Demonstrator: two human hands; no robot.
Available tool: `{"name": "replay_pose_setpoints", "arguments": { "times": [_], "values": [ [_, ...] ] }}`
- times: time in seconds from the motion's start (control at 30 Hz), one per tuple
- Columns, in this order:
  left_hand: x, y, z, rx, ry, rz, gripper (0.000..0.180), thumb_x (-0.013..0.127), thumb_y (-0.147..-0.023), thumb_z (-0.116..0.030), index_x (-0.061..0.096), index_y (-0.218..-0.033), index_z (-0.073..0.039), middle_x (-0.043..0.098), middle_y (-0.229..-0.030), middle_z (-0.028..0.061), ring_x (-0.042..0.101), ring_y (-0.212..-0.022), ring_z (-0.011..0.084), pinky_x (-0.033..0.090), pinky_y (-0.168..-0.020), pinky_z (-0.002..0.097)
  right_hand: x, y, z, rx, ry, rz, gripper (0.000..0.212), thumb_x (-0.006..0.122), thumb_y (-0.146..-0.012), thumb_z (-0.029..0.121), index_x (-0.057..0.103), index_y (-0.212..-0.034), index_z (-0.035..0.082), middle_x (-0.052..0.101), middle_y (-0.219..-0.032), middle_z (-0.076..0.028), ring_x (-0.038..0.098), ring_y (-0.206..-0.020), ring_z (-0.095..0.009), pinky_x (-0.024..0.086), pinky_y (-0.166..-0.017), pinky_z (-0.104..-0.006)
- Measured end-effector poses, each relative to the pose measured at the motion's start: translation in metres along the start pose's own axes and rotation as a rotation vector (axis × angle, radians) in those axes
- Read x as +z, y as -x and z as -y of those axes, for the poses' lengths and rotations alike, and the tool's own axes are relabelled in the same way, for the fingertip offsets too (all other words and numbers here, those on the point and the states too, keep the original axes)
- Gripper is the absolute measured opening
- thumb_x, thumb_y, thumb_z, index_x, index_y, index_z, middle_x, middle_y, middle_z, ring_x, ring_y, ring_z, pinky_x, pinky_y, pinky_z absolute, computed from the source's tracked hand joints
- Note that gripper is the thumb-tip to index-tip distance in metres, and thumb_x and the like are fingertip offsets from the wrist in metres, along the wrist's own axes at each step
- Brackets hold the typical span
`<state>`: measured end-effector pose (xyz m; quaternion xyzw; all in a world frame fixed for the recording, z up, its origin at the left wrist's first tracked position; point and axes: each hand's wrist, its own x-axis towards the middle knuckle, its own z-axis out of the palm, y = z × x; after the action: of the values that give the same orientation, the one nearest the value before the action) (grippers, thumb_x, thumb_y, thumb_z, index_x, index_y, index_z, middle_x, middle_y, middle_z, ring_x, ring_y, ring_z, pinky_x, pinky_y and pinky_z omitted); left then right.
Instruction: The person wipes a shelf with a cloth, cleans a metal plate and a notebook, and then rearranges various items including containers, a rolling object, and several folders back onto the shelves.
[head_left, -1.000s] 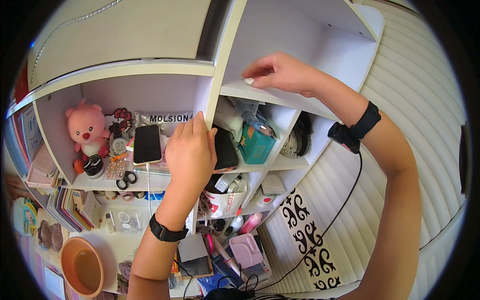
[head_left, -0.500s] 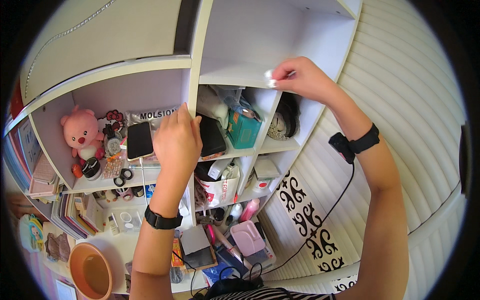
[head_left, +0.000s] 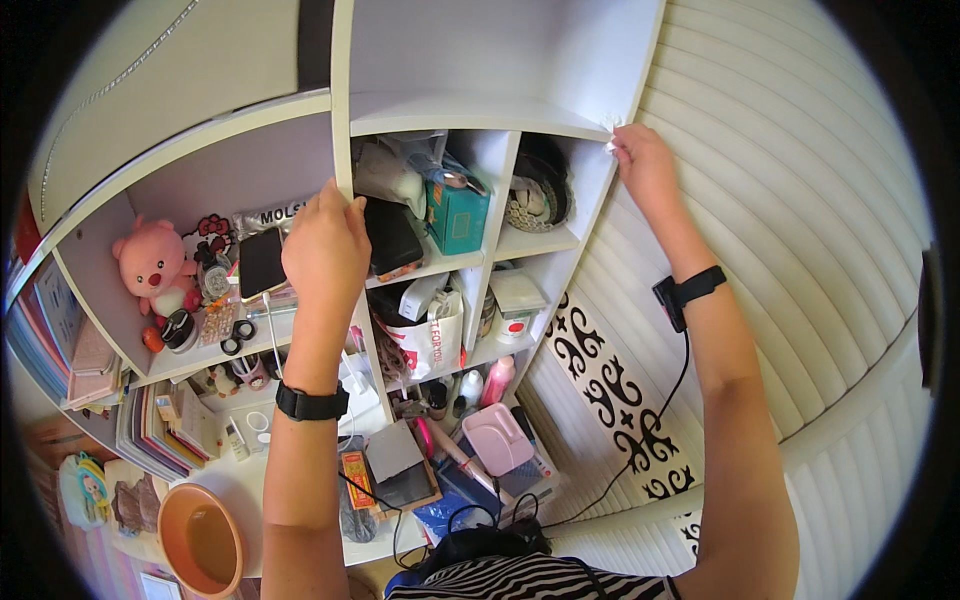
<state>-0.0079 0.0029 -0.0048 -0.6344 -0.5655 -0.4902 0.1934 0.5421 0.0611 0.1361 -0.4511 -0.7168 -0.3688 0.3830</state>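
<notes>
A white shelf unit (head_left: 460, 112) stands beside pale pleated panels (head_left: 780, 200). The left hand (head_left: 325, 245), half-curled, clasps the front edge of its upright (head_left: 341, 110). At the upper shelf's right front corner, the right hand (head_left: 645, 160) pinches 1 white wad (head_left: 611, 147); best kept pressed flat, moved evenly. It looks crumpled, partly hidden.

Bright, soft light with fisheye edge distortion

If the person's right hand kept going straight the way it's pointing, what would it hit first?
Probably the right end of the white shelf board, just ahead of the right hand and its pinched white wad; this view leaves actual contact unclear.
</notes>
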Motion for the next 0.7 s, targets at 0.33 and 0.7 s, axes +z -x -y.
{"name": "replay_pose_setpoints", "arguments": {
  "times": [0.33,0.7],
  "values": [
    [0.013,0.000,0.008,-0.019,0.004,0.042,0.030,0.087,-0.127,-0.036,0.084,-0.132,-0.007,0.092,-0.112,0.0228,0.090,-0.108,0.0528,0.071,-0.092,0.0677,0.036,0.099,0.019,0.309,-0.196,-0.066,0.013,0.103,-0.107,0.005,0.094,-0.116,0.005,0.086,-0.121,-0.019,0.085,-0.112,-0.049,0.069,-0.098,-0.0585],
    [-0.010,-0.014,0.022,-0.043,0.050,0.164,0.062,0.077,-0.133,-0.062,0.084,-0.140,-0.001,0.091,-0.133,0.0388,0.084,-0.134,0.0668,0.067,-0.110,0.0721,0.108,0.260,0.035,0.363,-0.177,-0.102,0.008,0.097,-0.109,0.002,0.093,-0.115,0.005,0.088,-0.118,-0.023,0.087,-0.109,-0.049,0.070,-0.094,-0.0572]
  ]
}}
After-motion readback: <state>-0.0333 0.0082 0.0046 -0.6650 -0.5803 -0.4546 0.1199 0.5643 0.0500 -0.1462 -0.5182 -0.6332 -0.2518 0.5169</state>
